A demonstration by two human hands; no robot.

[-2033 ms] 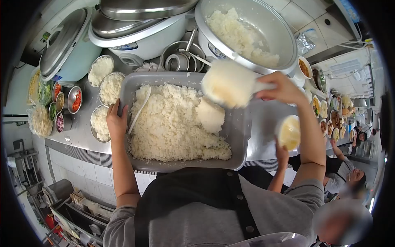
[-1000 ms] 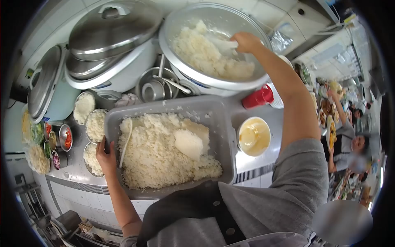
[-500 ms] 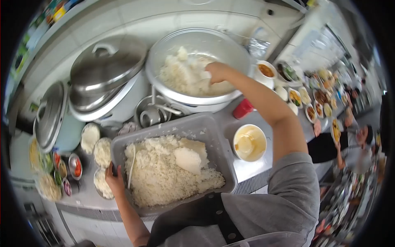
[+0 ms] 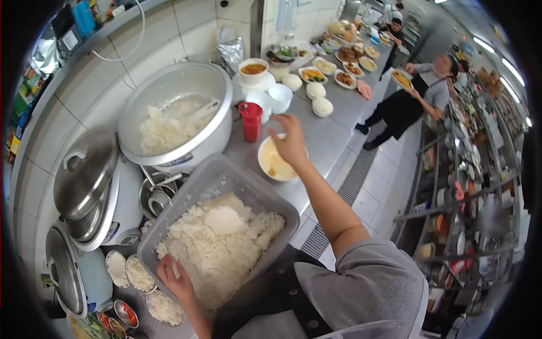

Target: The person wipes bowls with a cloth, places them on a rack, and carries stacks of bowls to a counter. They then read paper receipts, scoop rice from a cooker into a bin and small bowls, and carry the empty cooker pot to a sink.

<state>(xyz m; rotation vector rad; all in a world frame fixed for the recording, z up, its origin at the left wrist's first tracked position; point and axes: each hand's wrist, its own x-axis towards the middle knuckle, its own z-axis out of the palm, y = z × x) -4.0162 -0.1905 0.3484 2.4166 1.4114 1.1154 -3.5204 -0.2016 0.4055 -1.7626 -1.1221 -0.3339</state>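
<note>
Tub (image 4: 266, 196) meets left hand (image 4: 177, 279); right hand (image 4: 289, 141) arches over bowl (image 4: 275, 164).

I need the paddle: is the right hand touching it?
Apart: the head view shows the paddle in the cooker, the right hand well clear, by a bowl.

On the desk (image 4: 333, 147), the tub (image 4: 197, 183) holds rice (image 4: 226, 243), with the left hand (image 4: 178, 279) at its left wall; behind it stands the open cooker (image 4: 210, 151), a scoop (image 4: 204, 110) in it; left of that, a lidded cooker (image 4: 125, 198); right of the tub, a bowl (image 4: 268, 164) under the right hand (image 4: 289, 144), a tumbler (image 4: 250, 121) behind it.
</note>
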